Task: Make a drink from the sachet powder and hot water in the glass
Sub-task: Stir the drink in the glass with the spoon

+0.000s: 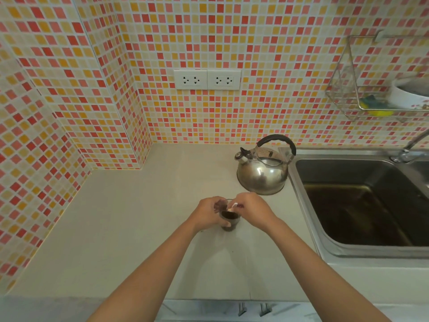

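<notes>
A small clear glass [229,220] with dark brown liquid stands on the pale countertop [139,228], near its middle. My left hand [207,213] is wrapped around the glass's left side. My right hand [254,211] pinches a thin maroon and pale piece, apparently the sachet [233,206]. Its pale end points down into the mouth of the glass. My fingers hide most of the sachet. A steel whistling kettle [263,175] with a black handle sits behind the glass to the right, its spout facing left.
A steel sink [362,201] with a tap [408,147] fills the right side, close to the kettle. A wire rack [371,105] with a bowl and sponge hangs on the tiled wall. Two double sockets [206,79] are on the wall behind.
</notes>
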`<control>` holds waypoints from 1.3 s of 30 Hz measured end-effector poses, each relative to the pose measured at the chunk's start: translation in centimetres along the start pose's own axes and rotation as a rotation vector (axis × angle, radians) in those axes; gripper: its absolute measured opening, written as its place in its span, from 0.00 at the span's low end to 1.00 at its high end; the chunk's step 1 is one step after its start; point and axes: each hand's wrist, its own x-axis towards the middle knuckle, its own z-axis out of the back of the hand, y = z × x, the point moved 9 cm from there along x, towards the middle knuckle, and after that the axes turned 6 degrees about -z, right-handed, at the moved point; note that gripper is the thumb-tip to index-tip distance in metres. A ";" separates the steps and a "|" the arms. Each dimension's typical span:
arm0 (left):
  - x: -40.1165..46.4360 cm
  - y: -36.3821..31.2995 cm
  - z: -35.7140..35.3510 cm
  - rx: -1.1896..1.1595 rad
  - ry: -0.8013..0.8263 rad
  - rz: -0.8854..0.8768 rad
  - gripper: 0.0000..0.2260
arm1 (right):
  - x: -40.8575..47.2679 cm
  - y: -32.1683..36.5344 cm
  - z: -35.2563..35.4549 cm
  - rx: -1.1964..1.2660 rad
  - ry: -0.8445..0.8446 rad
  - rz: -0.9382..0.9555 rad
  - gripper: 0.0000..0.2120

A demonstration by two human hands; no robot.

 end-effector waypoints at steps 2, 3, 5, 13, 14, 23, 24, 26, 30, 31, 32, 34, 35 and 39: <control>0.0 -0.1 0.0 0.009 0.002 0.000 0.28 | 0.2 -0.3 -0.2 -0.055 -0.006 -0.043 0.10; -0.1 -0.1 0.0 0.013 0.000 -0.002 0.27 | 0.2 -0.5 -0.4 -0.003 0.001 -0.073 0.10; -0.1 -0.1 0.0 0.012 -0.003 -0.003 0.27 | 0.1 -0.6 -1.0 0.122 0.029 -0.106 0.08; -0.1 -0.1 0.0 0.008 -0.001 -0.004 0.28 | 0.0 -1.5 -0.4 0.125 -0.007 -0.154 0.11; -0.1 -0.2 0.0 0.004 -0.002 -0.005 0.28 | -0.1 -1.3 -0.6 0.164 0.008 -0.154 0.10; -0.2 -0.4 0.1 0.045 -0.003 -0.020 0.27 | 0.1 -1.0 -0.7 0.144 0.014 -0.174 0.09; -0.2 -0.5 0.1 0.047 -0.005 -0.020 0.27 | 0.0 -0.7 -0.9 0.174 0.031 -0.166 0.08; -0.3 -0.6 0.2 0.067 -0.007 -0.025 0.27 | 0.0 -0.2 -0.9 0.175 0.031 -0.142 0.08; -0.3 -0.7 0.1 0.074 0.005 -0.017 0.27 | 0.2 -0.6 -0.4 0.047 -0.011 -0.178 0.10; -0.3 -0.7 0.1 0.069 0.006 -0.016 0.27 | 0.2 -0.8 -0.5 0.053 -0.005 -0.191 0.10; -0.3 -0.6 0.1 0.065 0.005 -0.015 0.27 | 0.1 -0.8 -0.8 0.077 0.008 -0.194 0.10; -0.3 -0.6 0.1 0.055 0.002 -0.013 0.27 | -0.1 -0.4 -1.3 0.152 0.033 -0.171 0.09; -0.3 -0.6 0.1 0.052 0.001 -0.013 0.26 | -0.1 -0.3 -1.4 0.171 0.034 -0.157 0.08; -0.2 -0.6 0.0 0.063 0.014 -0.013 0.27 | 0.2 -0.5 -0.6 0.057 -0.037 -0.139 0.11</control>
